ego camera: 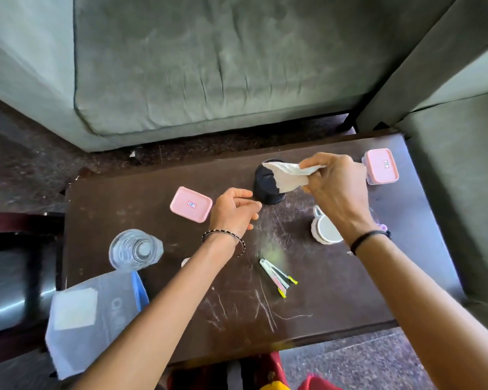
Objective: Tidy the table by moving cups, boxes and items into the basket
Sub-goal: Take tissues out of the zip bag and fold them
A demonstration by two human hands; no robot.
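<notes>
Above the black basket [268,184] on the counter [237,313], right hand [335,187] pinches a tissue [289,177] — left hand [233,211] hovers beside, fingers loosely curled, empty. Pink boxes [190,204] and mug [326,228] wait around.

Two pink lidded boxes were in view: one box [191,204] on the left half of the table [335,299], the other box [381,166] at its far right corner. One black ribbed cup [266,187] stood between them toward the far edge. One white mug [326,228] sat to the right. One clear water bottle [135,249] stood near the left edge. One white-and-blue bag [93,313] lay at the near left corner. One small white tool with yellow tips [278,275] lay near the middle; what kind it was could not be told. One crumpled white tissue [289,175] was in the air. Two hands showed: the left hand [233,211] and the right hand [337,182]. Each wrist bore a dark band, two in all.
</notes>
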